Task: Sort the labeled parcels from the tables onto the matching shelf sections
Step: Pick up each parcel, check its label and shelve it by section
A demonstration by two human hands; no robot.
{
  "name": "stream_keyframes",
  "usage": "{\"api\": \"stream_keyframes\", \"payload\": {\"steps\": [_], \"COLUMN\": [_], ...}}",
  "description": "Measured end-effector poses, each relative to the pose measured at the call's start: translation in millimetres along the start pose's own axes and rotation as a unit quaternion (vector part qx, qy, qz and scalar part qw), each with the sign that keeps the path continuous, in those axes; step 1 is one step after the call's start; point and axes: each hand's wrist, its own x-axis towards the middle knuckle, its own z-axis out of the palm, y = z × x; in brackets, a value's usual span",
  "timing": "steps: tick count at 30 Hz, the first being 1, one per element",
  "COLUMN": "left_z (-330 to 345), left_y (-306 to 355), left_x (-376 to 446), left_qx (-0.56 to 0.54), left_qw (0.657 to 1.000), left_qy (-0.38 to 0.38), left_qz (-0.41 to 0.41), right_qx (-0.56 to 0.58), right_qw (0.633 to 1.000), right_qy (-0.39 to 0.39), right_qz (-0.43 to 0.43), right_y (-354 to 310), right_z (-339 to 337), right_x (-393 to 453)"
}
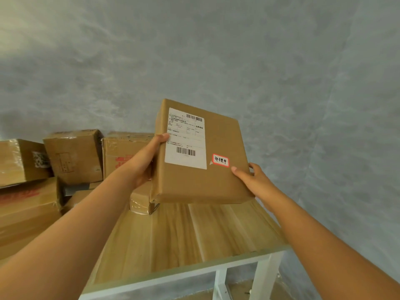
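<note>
Two hands (149, 161), one parcel (216, 182)

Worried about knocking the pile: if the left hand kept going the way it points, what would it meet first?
Probably the taped box at the back of the pile, just beyond the left hand, which holds the parcel. Past that is the wall. Depth is unclear.

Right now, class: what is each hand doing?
Left hand: grips the parcel by its left edge.
Right hand: grips the parcel's lower right corner.
</note>
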Motion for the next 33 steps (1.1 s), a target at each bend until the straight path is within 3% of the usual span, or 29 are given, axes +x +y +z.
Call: {"api": "stream_keyframes", "payload": {"steps": [5,13,22,27,33], "left_z": [-2.6,5.5,35.4,53.3,79.0], "left_y": [5.2,10.5,-6.6,-12.3,-13.2], "left_x": [-10.0,-14.9,-15.9,-23.5,-40.2], "left_qx": [-0.032,-0.036,-0.035,-0.039,-0.021], "left_qw": [0.999,0.999,0.996,0.998,1.000], "left_qy": [-0.008,-0.010,0.080,0.053,-0.013], "left_qz": [0.007,0.008,-0.009,-0.011,-0.014], "right_qx": [0.147,0.224,0.199,0.183,0.170], "right_qw": [0.985,0.967,0.979,0.983,0.979], "right_qy": [-0.085,-0.107,-0.034,0.000,0.105], "right_qz": [0.034,0.052,0.002,0.025,0.029], "right_y": [-0.3,-11.5,5.2,11.9,9.3], "right_z": [-10.1,-26.8,-31.9,-49.2,-70.0], "right_x": [3.9,0.9,-9.4,-31.8,-97.5]}}
